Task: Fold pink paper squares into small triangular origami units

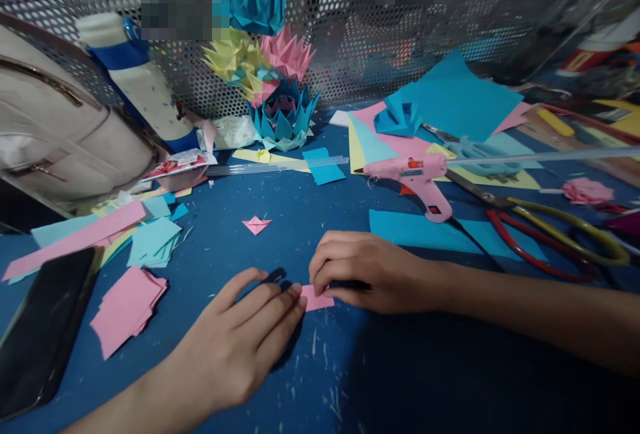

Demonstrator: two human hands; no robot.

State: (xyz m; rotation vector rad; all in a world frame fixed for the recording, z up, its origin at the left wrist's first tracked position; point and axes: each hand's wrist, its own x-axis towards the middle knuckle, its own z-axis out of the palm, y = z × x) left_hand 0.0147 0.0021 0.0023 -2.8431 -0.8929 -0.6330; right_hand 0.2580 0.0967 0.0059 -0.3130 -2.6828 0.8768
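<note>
A small folded piece of pink paper (pixel 318 299) lies on the blue table between my two hands. My left hand (pixel 245 337) rests its fingertips on the paper's left end, pressing it to the surface. From the right, my right hand (pixel 367 271) bends its fingers down onto the paper's upper edge, thumb and fingertips close together. Beyond them lies a small finished pink folded piece (pixel 257 224) with pointed ends. On the left sits a stack of pink paper squares (pixel 129 307), and behind it a stack of light-blue squares (pixel 154 241).
A black phone (pixel 47 334) lies at left. A pink glue gun (pixel 415 177) and red-and-yellow-handled scissors (pixel 540 227) lie at right. Folded paper flowers (pixel 283 114) stand before a perforated metal panel, near a white-and-blue bottle (pixel 145 87) and a pale bag (pixel 60 121).
</note>
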